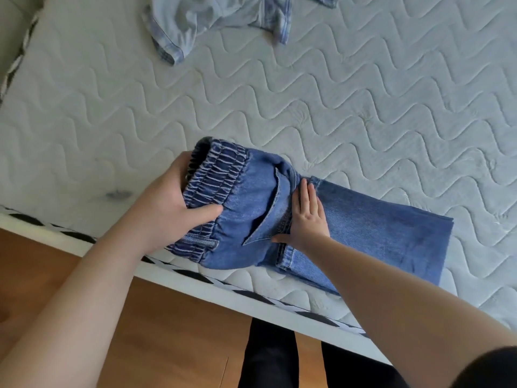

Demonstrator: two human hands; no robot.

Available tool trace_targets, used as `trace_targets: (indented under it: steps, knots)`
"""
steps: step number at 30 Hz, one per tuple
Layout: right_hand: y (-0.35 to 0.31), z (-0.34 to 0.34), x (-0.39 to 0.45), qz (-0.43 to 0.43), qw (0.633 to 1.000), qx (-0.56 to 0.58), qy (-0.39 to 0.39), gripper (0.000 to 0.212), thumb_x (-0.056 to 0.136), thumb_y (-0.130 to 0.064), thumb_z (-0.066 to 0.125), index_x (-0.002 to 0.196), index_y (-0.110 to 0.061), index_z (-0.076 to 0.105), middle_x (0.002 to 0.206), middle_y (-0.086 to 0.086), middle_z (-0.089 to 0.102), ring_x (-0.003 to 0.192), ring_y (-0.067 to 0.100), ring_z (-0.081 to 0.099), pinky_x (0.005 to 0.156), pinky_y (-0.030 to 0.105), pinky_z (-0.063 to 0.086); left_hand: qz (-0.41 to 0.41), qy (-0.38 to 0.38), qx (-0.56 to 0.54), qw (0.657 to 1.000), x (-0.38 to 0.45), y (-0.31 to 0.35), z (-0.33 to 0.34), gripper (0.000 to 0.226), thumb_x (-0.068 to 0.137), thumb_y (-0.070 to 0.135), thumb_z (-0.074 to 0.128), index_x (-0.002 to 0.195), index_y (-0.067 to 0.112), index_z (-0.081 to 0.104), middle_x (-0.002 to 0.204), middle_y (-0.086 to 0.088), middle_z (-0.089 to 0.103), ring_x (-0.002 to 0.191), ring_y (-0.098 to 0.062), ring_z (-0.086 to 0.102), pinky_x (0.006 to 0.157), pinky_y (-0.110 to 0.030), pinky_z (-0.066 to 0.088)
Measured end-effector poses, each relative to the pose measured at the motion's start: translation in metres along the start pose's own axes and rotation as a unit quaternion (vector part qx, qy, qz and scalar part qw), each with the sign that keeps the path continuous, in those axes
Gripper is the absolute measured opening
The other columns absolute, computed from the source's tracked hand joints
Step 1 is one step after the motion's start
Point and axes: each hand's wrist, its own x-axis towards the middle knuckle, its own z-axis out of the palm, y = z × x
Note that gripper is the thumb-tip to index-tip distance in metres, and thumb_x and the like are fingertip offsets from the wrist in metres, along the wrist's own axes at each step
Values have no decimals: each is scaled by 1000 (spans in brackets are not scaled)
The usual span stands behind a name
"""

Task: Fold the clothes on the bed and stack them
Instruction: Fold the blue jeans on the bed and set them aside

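Our left hand grips the jeans waistband at the bed's near edge; right hand presses flat, fingers straight.

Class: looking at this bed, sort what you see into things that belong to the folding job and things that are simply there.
Part of the job:
- jeans, gripped at the waistband by the left hand, pressed flat by the right hand
- plaid shirt, unfolded, far side

Simply there:
- mattress
- wooden floor
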Motion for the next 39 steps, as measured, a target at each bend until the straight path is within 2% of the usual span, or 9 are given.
trace_targets:
  steps: [6,9,11,15,20,22,27,32,39]
  knots:
    - [16,2,3,-56,997,58,2,138,65,-80,62,151,-17,-25,155,2,-36,144,23,-30,115,37,-14,65,-84,44,993,-9,56,35,83,76,23,79,116,77,32,110,42,57,98,19,57,77,-4,41]
    - [42,-11,-8,-122,977,166,49,83,83,-46,62,152,-16,26,158,9,23,146,31,19,115,39,23,73,-153,56,984,-5,81,58,86,76,18,78,112,81,30,108,46,55,95,21,56,72,5,37]
    - [69,-15,-26,-128,956,237,114,47,85,-27,48,130,-14,54,132,12,55,119,31,52,93,36,45,80,-196,60,976,-3,97,80,86,74,21,77,112,81,30,108,47,55,96,21,56,74,5,37]
    - [134,-12,-80,19,909,400,118,22,87,-26,45,104,-23,60,89,-13,61,73,-4,50,63,12,35,87,-247,102,960,11,120,161,75,71,28,72,121,67,32,106,19,64,93,-2,62,79,-23,51]
    - [195,-10,-123,206,613,761,58,30,97,-40,46,101,-32,75,108,-4,74,95,12,71,72,25,55,85,-226,161,957,29,122,287,74,83,36,66,144,40,26,130,0,57,114,-23,58,92,-35,48]
    - [206,-3,-131,254,570,779,59,51,95,-61,36,108,-29,73,114,2,72,104,20,69,87,36,54,36,-258,66,963,29,116,317,78,90,38,65,153,34,19,141,0,51,123,-16,54,102,-30,43]
    - [204,7,-145,244,631,729,100,37,80,-77,48,108,-57,59,108,-29,67,108,4,63,88,28,45,90,-155,71,981,30,83,327,52,97,25,56,147,27,40,147,6,48,131,-7,45,112,-31,36]
    - [192,9,-139,260,717,630,144,69,74,-42,81,131,-30,43,110,-19,65,100,0,62,86,23,47,202,-42,218,954,77,62,296,50,98,18,55,146,10,42,151,-7,44,140,-23,38,118,-34,25]
    - [199,12,-151,171,660,717,147,29,85,-25,74,112,-25,62,106,-4,73,101,14,68,94,43,53,285,-146,361,876,134,60,273,55,95,45,56,143,19,47,142,0,53,133,-21,44,117,-38,22]
